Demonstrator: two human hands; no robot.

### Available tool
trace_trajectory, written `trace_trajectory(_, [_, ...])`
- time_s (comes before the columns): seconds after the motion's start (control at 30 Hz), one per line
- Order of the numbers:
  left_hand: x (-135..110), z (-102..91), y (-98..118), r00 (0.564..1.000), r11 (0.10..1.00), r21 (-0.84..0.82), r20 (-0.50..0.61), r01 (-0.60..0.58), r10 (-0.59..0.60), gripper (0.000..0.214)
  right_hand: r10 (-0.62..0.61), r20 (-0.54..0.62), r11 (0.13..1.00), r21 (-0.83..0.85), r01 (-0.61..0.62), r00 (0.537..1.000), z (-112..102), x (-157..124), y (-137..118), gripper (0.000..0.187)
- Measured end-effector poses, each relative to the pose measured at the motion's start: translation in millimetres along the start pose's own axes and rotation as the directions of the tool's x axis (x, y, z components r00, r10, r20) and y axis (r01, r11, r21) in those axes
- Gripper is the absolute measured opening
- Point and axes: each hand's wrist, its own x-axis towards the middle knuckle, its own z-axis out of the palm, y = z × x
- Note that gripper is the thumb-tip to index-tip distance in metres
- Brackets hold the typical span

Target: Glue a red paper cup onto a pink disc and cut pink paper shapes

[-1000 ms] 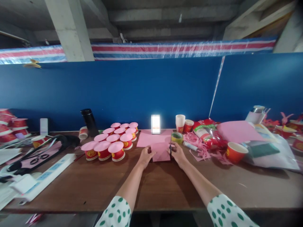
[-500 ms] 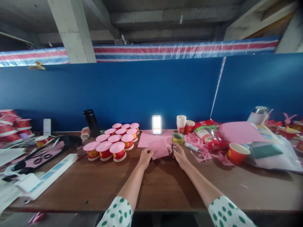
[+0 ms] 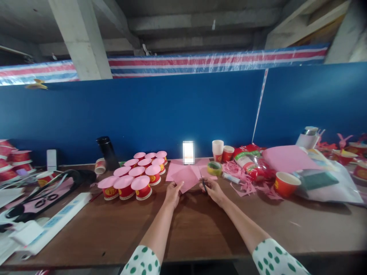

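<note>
In the head view my left hand (image 3: 173,192) pinches the lower left edge of a piece of pink paper (image 3: 187,181), held tilted above the table. My right hand (image 3: 214,190) is closed around small dark scissors (image 3: 204,185) at the right edge of that paper; the fingers partly hide them. Larger pink sheets (image 3: 175,167) lie behind the paper. A roll of tape (image 3: 214,168) sits just beyond my right hand. Left of my hands stand several red paper cups (image 3: 142,192), upside down with pink discs on top.
On the right lie pink paper scraps (image 3: 243,182), a red plastic bag (image 3: 249,158), a red cup (image 3: 286,184) and pink sheets on a white bag (image 3: 341,193). A black bottle (image 3: 107,151) and white power strip (image 3: 57,221) are left. A blue partition (image 3: 177,110) closes the back.
The pink paper has turned, with a corner now pointing down. My right hand and the scissors have shifted slightly left and down. The camera view has moved a little.
</note>
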Motion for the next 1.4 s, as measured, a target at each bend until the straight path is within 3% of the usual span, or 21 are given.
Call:
trace_trajectory(0.63, [-3.1, 2.6, 5.5, 1.0, 1.0, -0.019, 0.015, 0.021, -0.02, 0.034, 0.033, 0.136, 0.998, -0.057, -0.025, 0.99, -4.9, -0.4, 4.5, 0.034])
trace_trajectory(1.4, [-2.0, -0.8, 0.1, 1.0, 0.999, -0.036, 0.025, 0.009, -0.008, 0.034, 0.033, 0.166, 0.998, -0.049, -0.025, 0.986, -10.6, 1.5, 20.5, 0.041])
